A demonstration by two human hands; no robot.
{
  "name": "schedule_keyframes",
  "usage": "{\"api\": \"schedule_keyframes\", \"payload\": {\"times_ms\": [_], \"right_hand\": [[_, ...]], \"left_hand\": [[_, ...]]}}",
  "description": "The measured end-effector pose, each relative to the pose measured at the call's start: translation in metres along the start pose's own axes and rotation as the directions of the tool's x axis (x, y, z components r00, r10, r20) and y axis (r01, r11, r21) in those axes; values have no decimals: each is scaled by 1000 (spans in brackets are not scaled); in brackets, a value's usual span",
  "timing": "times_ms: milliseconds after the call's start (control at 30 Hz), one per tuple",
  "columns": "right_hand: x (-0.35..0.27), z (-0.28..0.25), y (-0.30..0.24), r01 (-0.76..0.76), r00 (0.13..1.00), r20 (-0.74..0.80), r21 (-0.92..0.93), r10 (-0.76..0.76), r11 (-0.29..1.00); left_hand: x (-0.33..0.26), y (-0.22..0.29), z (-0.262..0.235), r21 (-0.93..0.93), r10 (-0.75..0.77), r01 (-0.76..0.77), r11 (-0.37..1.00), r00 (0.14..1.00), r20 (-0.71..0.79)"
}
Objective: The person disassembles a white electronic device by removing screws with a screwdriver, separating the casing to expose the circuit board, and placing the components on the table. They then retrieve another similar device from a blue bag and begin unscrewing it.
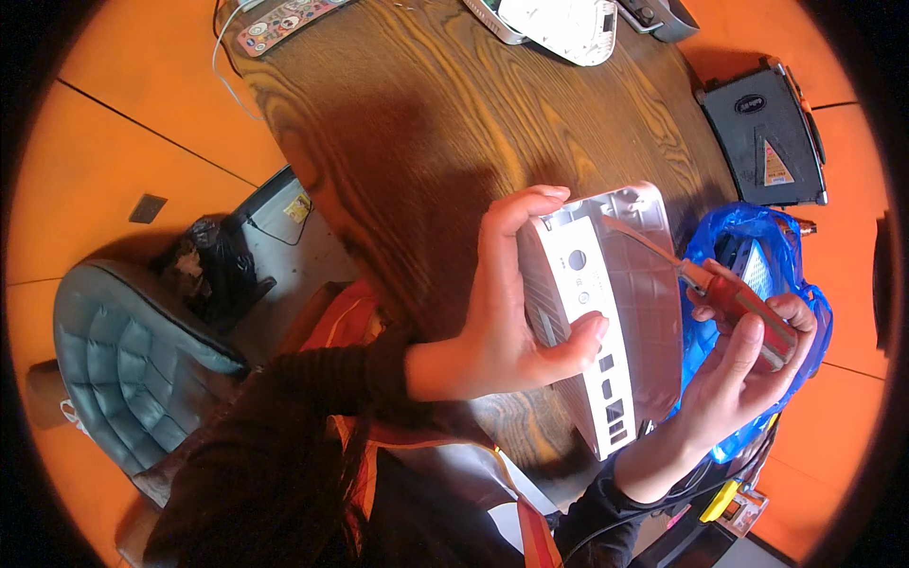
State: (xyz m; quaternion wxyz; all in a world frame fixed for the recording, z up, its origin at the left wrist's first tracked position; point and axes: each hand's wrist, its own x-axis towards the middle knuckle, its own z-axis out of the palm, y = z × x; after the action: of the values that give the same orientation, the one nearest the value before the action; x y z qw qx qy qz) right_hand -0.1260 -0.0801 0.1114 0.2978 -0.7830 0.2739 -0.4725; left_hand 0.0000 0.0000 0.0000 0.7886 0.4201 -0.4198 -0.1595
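Black case [765, 142]: oval badge [751, 104] with light lettering; below it, pale triangular label [775, 168] with reddish part, fine print too small to read. White plastic shell [630, 322]: small dark marks [580, 282] beside round holes, not legible. Patterned strip [284, 25] at far left edge of desk [426, 114]: round stickers [258, 30], lettering unclear. Yellow label [298, 207] on pale surface [322, 251] beside desk, print unreadable.

Likely a small repair workspace, home or office unclear: wood tabletop [398, 104], padded chair [123, 350], hand tool [739, 301], ported casing [639, 322].
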Motion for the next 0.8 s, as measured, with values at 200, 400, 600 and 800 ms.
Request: {"api": "schedule_keyframes", "payload": {"times_ms": [200,400,600,800], "right_hand": [[-5,-33,3,53,986,-164,136,-30,989],[-50,-55,0,-49,893,-446,19,52,999],[-119,-51,1,-242,861,-419,158,287,957],[-146,-44,16,-276,836,-425,221,347,935]], "left_hand": [[1,2,-4,49,-18,15,999,998,64],[-7,8,-16,-37,-108,108,994,994,-1],[-14,11,-34,-446,-463,390,805,884,-62],[-12,16,-42,-240,-537,503,830,837,-107]]}}
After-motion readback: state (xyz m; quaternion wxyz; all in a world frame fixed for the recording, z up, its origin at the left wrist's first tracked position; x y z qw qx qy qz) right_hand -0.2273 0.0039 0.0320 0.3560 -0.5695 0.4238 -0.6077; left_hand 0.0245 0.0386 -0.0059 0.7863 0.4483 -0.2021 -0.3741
